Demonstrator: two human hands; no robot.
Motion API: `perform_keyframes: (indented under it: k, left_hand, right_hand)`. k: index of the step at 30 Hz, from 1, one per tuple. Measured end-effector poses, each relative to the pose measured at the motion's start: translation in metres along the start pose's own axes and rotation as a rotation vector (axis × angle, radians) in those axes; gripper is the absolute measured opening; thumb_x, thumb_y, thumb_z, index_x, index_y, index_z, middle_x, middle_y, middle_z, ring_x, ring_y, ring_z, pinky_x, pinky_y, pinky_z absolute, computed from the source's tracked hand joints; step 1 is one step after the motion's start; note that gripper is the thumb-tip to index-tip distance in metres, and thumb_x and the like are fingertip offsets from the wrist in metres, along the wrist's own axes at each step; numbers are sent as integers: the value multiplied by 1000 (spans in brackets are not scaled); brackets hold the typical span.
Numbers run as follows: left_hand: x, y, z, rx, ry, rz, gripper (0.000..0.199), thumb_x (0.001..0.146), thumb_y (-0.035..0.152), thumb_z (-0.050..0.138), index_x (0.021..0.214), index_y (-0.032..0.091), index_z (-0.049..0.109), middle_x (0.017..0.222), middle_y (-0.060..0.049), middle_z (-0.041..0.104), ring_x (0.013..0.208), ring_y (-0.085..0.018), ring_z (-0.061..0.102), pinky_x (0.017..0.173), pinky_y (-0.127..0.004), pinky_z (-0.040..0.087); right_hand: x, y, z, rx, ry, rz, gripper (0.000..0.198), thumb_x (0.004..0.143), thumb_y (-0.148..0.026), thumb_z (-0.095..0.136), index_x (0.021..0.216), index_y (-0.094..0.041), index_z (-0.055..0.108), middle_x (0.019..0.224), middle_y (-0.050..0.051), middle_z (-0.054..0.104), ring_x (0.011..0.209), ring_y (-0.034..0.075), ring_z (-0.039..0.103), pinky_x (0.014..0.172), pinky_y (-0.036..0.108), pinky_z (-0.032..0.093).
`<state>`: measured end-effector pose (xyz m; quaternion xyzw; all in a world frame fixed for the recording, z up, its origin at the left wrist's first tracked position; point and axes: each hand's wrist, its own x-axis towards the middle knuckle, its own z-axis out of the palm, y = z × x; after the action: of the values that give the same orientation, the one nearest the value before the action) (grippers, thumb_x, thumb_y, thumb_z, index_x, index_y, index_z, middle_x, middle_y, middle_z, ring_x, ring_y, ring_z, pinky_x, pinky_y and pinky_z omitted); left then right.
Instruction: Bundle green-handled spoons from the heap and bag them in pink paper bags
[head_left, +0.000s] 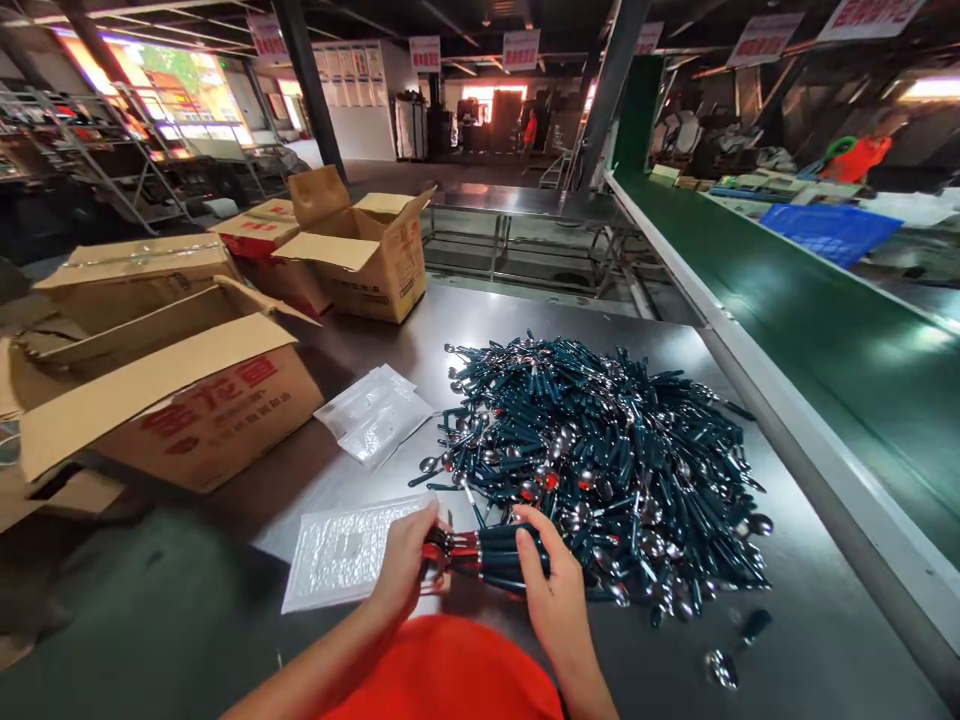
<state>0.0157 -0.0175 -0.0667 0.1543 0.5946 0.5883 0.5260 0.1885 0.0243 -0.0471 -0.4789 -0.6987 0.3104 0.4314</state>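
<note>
Where both hands [480, 575] grip, spoons [487, 553] — dark-handled, bundled.

Spoon pile [600, 470]: on worktop [525, 320], centre
Boxes [172, 390]: left of pile
Conveyor [810, 330]: right of worktop

- The surface [525, 320] was dull grey steel and stretched away into a wide, dim hall.
- Open cardboard boxes [187, 400] stood along its left side, some printed in red.
- A green conveyor belt [810, 330] with a pale metal edge ran along the right.
- A blue crate [829, 232] lay beyond the belt among piled goods.
- Dark pillars [307, 80] rose to a low black ceiling hung with red-and-white signs [520, 48].
- Metal racks [112, 150] lined the far left, in front of bright, warm-lit windows [172, 90].
- The floor was grey concrete.
</note>
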Motion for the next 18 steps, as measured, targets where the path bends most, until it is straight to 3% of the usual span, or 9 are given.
perform_keyframes:
  k: [3, 7, 9, 12, 14, 16, 18]
  left_hand:
    - [2, 0, -3, -28, 82, 23, 34, 65, 46, 75, 64, 15, 61, 47, 3, 55, 37, -9, 46, 35, -18, 32]
    - [5, -11, -4, -62, 124, -17, 46, 61, 56, 73, 56, 21, 43, 40, 9, 41, 31, -8, 37, 30, -19, 27]
    - [6, -17, -6, -63, 120, -61, 48, 61, 60, 71, 58, 21, 42, 43, 8, 43, 33, -11, 43, 31, -20, 32]
    - [10, -25, -14, 244, -45, -82, 55, 82, 72, 33, 77, 20, 49, 57, 1, 56, 45, -17, 56, 40, -28, 46]
    - [18, -27, -28, 566, -173, -20, 60, 90, 62, 11, 91, 19, 52, 75, -5, 64, 60, -19, 65, 53, -33, 54]
    - [29, -28, -47, 820, -208, 87, 44, 94, 48, 24, 94, 17, 55, 94, -11, 66, 85, -24, 67, 74, -40, 56]
    - [44, -31, -66, 1023, -216, 189, 23, 89, 31, 44, 85, 15, 59, 103, -15, 65, 104, -29, 61, 92, -47, 49]
  right_hand:
    - [-1, 7, 4, 138, -64, 169, 34, 89, -50, 54, 96, -20, 69, 96, 8, 74, 91, 25, 70, 73, 33, 59]
    - [-6, 8, 13, 263, -159, 453, 43, 80, -59, 61, 101, -22, 66, 94, 6, 72, 76, 24, 69, 54, 29, 58]
    - [-8, 10, 17, 304, -187, 582, 48, 74, -62, 65, 100, -22, 63, 84, 4, 69, 65, 23, 66, 45, 30, 56]
    - [-7, 25, 20, 343, -150, 688, 48, 66, -61, 71, 92, -22, 61, 70, 0, 62, 56, 21, 61, 37, 30, 52]
    - [-6, 43, 20, 370, -95, 736, 47, 62, -58, 74, 87, -21, 60, 67, -2, 60, 53, 20, 59, 33, 29, 49]
    - [-5, 62, 18, 411, -33, 792, 47, 58, -55, 77, 86, -21, 59, 65, -3, 59, 52, 20, 58, 31, 27, 46]
    - [-4, 77, 15, 453, 28, 841, 49, 54, -52, 80, 85, -21, 58, 64, -3, 60, 50, 20, 58, 30, 27, 44]
